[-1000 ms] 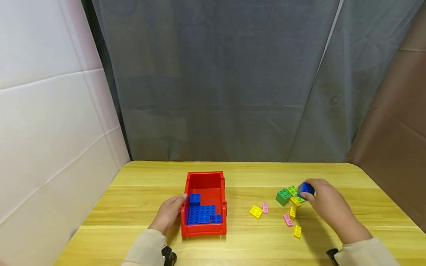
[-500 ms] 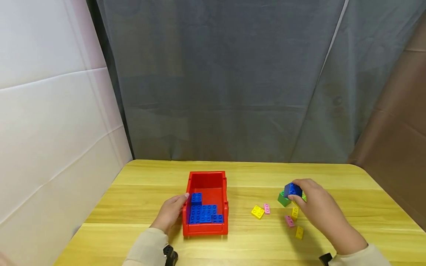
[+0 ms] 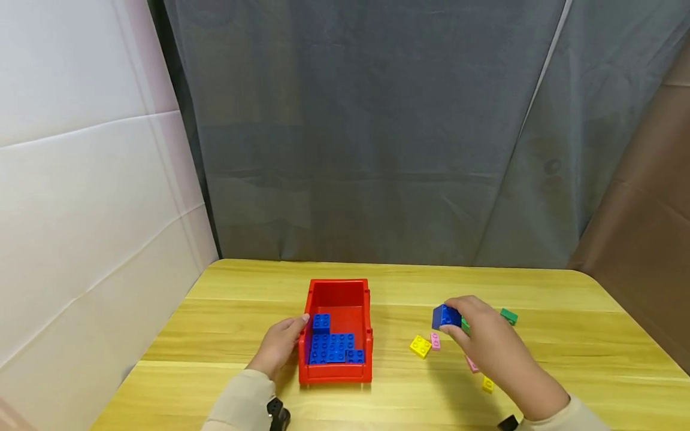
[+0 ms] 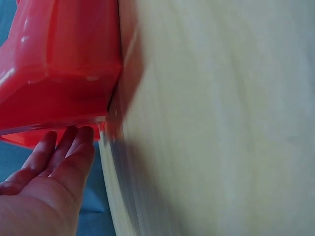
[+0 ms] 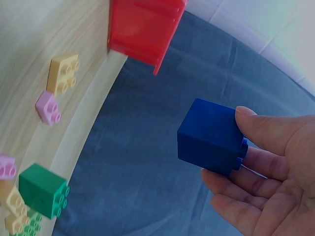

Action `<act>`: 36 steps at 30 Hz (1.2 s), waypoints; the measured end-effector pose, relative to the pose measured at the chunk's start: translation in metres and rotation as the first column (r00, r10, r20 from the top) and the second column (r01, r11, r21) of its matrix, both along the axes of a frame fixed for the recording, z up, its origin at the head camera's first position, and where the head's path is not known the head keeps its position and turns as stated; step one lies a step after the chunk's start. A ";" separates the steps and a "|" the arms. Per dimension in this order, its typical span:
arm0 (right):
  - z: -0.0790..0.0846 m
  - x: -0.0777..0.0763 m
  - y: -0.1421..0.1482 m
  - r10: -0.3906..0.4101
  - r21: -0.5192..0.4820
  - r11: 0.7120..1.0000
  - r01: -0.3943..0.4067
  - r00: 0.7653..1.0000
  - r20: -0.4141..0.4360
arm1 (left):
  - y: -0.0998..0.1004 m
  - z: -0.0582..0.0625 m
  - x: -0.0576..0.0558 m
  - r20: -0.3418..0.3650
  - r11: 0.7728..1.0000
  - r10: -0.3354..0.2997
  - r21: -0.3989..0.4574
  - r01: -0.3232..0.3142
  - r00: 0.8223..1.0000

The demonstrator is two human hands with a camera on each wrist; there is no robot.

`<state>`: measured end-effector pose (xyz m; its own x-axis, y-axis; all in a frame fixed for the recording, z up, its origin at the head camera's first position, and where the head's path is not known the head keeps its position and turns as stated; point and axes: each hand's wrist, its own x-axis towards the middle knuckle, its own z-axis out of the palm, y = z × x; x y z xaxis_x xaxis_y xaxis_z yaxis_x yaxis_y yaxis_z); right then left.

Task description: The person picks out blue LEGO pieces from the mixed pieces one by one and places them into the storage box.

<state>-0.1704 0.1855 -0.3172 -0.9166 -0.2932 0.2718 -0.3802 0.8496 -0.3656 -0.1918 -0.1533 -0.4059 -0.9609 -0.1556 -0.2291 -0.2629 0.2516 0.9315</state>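
My right hand (image 3: 485, 335) pinches a blue toy building brick (image 3: 446, 317) between thumb and fingers, raised over the right half of the table. In the right wrist view the blue brick (image 5: 210, 137) shows its studs turned toward the palm. My left hand (image 3: 278, 347) holds the left side of a red plastic bin (image 3: 335, 374), its thumb at the rim. Fingertips of the left hand (image 4: 54, 182) meet the outer wall of the red bin (image 4: 64, 64) in the left wrist view. Several blue bricks (image 3: 331, 347) lie in the near half of the bin.
A yellow brick (image 3: 420, 346) and a pink brick (image 3: 435, 342) lie between bin and right hand. Around that hand are a green brick (image 5: 43, 191), another pink brick (image 3: 472, 364) and a yellow one (image 3: 487, 384), partly hidden. A grey curtain (image 3: 345, 149) hangs behind the table.
My right hand has moved left with the blue brick, away from the other loose bricks toward the red bin. My left hand stays at the bin's side.
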 end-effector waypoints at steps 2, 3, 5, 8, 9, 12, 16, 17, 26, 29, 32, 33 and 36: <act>0.000 0.001 -0.004 0.005 0.001 1.000 -0.005 1.000 0.014 | 0.000 0.000 0.000 0.000 1.000 0.001 0.001 -0.001 1.000; 0.000 0.001 -0.006 0.008 -0.002 1.000 -0.008 1.000 0.021 | 0.000 0.000 0.000 -0.002 1.000 0.002 0.001 -0.002 1.000; 0.000 0.001 -0.012 0.016 -0.009 1.000 -0.015 0.999 0.035 | 0.001 -0.001 0.000 -0.003 1.000 0.003 0.004 -0.003 1.000; 0.001 0.001 -0.021 0.028 -0.021 0.999 -0.027 0.999 0.043 | 0.001 -0.001 0.000 -0.007 1.000 0.004 0.005 -0.004 1.000; 0.002 0.001 -0.024 0.032 -0.026 0.999 -0.030 0.998 0.048 | 0.001 0.000 0.000 -0.005 1.000 0.004 0.004 -0.004 1.000; 0.003 0.001 -0.034 0.042 -0.033 0.999 -0.040 0.998 0.041 | 0.000 0.000 0.000 0.001 1.000 0.006 0.002 -0.006 1.000; 0.003 0.002 -0.045 0.058 -0.048 0.997 -0.057 0.998 0.032 | 0.000 0.000 0.001 0.000 1.000 0.011 0.010 -0.011 1.000; 0.003 0.002 -0.048 0.061 -0.050 0.997 -0.059 0.998 0.031 | 0.001 0.000 0.001 -0.002 1.000 0.011 0.012 -0.011 1.000; 0.002 0.002 -0.062 0.067 -0.094 0.993 -0.067 0.998 0.004 | 0.001 -0.001 0.000 -0.005 1.000 0.007 0.008 -0.007 1.000; 0.003 0.001 -0.065 0.070 -0.104 0.992 -0.069 0.998 0.006 | 0.000 -0.001 0.000 -0.003 1.000 0.006 0.011 -0.006 1.000; 0.003 0.001 -0.070 0.071 -0.110 0.992 -0.069 0.997 0.017 | 0.000 -0.001 0.000 -0.007 1.000 0.010 0.012 -0.010 1.000; 0.004 0.001 -0.071 0.073 -0.114 0.991 -0.070 0.997 0.021 | 0.000 -0.001 -0.001 -0.008 1.000 0.012 0.012 -0.012 1.000; 0.004 0.000 -0.075 0.083 -0.124 0.989 -0.078 0.996 0.029 | 0.001 -0.001 -0.001 -0.014 1.000 0.014 0.014 -0.014 1.000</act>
<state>-0.1708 0.1107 -0.3135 -0.9008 -0.3327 0.2790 -0.4309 0.7646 -0.4793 -0.1930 -0.1521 -0.4065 -0.9617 -0.1661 -0.2180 -0.2534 0.2353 0.9383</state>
